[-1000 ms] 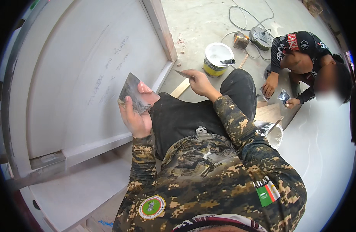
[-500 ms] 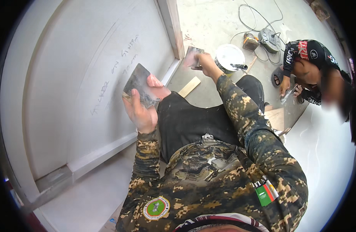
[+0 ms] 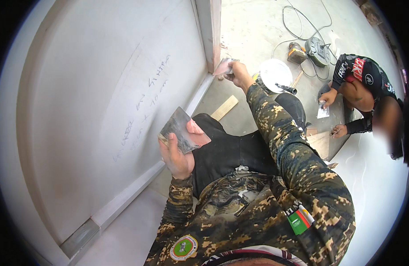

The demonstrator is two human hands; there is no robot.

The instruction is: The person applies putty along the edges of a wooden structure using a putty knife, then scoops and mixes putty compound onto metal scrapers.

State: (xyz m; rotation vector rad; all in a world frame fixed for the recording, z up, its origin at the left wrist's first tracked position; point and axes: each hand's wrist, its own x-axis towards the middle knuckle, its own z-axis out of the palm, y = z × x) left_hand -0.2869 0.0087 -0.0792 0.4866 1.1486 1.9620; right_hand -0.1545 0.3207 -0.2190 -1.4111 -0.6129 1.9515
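Observation:
My left hand grips a flat grey metal plate from below, thumb over its top. A lump of pink putty lies on the plate's right part. My right hand reaches forward, closed on a putty scraper whose blade carries a pink smear. The blade is at the far corner of the white panel's raised frame, by the upright edge; whether it touches cannot be told. The large white panel with handwriting stands at my left.
Beyond my right knee stands a white bucket with a black-handled tool across it. A power sander, a cable reel and loose cable lie farther off. A wooden strip rests on the floor. At right, a person crouches holding a scraper.
My right hand has brought the scraper to the frame's corner, turning its blade. The plate in my left hand shows lower and farther right. The other person's hands have moved apart.

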